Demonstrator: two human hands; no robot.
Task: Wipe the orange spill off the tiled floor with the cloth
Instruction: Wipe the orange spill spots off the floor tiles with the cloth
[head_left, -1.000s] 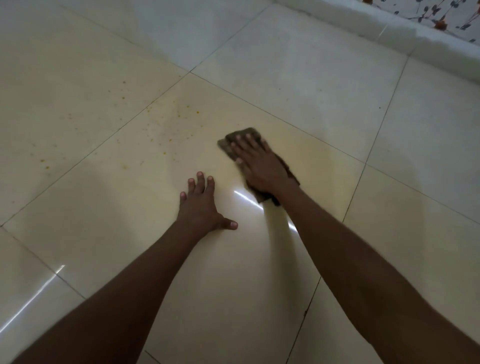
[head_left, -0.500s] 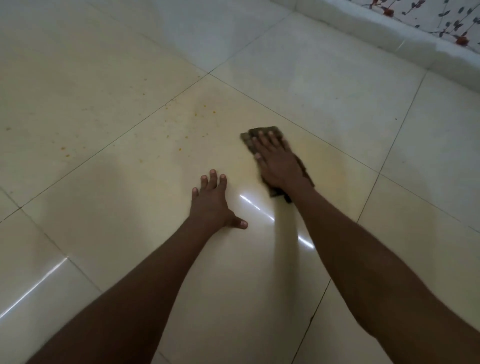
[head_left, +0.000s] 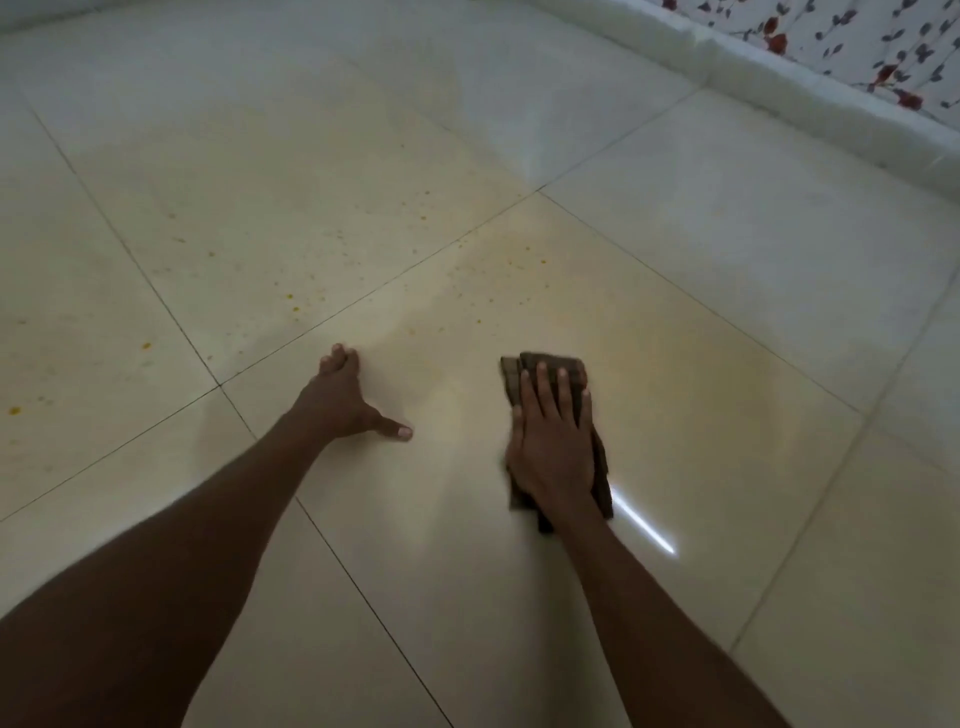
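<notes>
On the floor (head_left: 727, 270): a brown cloth (head_left: 550, 364) is pressed flat under the right hand (head_left: 553, 441), on the tile where a faint orange film is spread.
Right hand: fingers (head_left: 543, 382) are laid straight over the cloth and nothing is gripped; the cloth's far edge and its near corner are left showing.
Left hand (head_left: 337, 397): it is planted on the same tile as a prop, thumb stretched out toward the cloth; the other fingers are bunched and foreshortened, so how they lie cannot be told for sure. Nothing is held.
Spill (head_left: 511, 265): orange droplets are scattered beyond both hands, across the grout line onto the tile to the left, with stray spots far out at the left edge.
Change: over the last second the cloth has been drawn back toward the body and the fingers, angled leftward a second ago, are now pointed straight ahead; the left hand has been kept planted.
Meaning: a pull stroke appears to be finished on the near patch, while the droplets ahead are left untouched. Most of the wiping is judged still to be done, and a reach forward and left is called for next.
</notes>
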